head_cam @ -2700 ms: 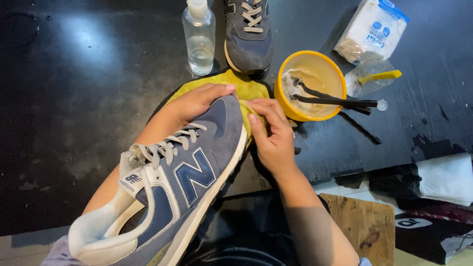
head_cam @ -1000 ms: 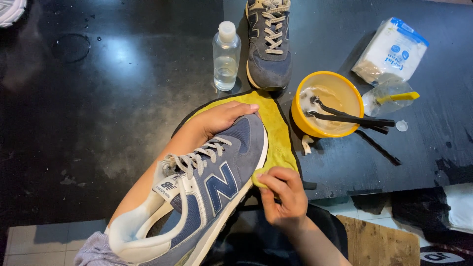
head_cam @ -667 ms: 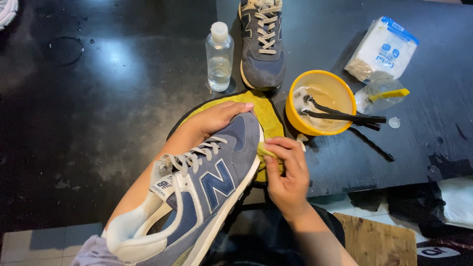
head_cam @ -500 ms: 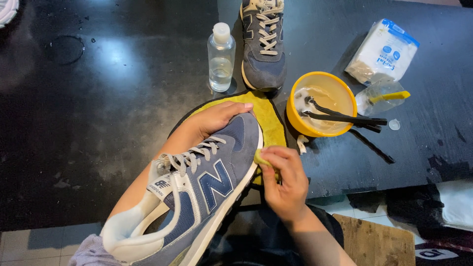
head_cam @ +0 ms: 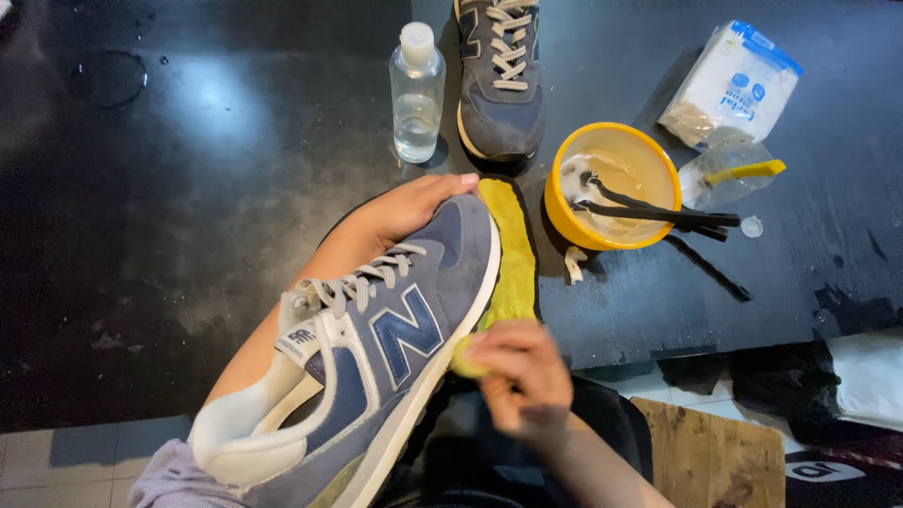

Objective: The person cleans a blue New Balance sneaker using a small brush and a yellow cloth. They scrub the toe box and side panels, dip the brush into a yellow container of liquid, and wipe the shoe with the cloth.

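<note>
Holding a blue shoe (head_cam: pixel 376 348) with my left hand (head_cam: pixel 409 207), I have it tilted, toe up toward the far side, heel low near my lap. My left forearm runs under the shoe; the hand lies along the far side of the toe, its fingers pressed together and laid flat against the suede, thumb tip at the toe's end. The shoe has grey laces, a white sole and a white heel lining.

My right hand (head_cam: pixel 522 372) is at the sole edge near mid-shoe, blurred. Its fingers are curled and pinching the near end of a yellow cloth (head_cam: pixel 513 254) against the sole. The cloth runs from that hand up along the shoe's right side and lies on the black surface (head_cam: pixel 188 188) by the toe.

Beyond the toe, a second blue shoe (head_cam: pixel 499 75) stands flat on the surface, its toe pointing toward me. A clear bottle (head_cam: pixel 417 94) with a white cap stands upright just left of it. To the right, a yellow bowl (head_cam: pixel 611 183) holds cloudy liquid, with two black brushes (head_cam: pixel 658 212) laid across its rim, handles out to the right. A white packet (head_cam: pixel 729 85) lies further right, with a clear bag (head_cam: pixel 729 174) holding a yellow item just in front of it.
</note>
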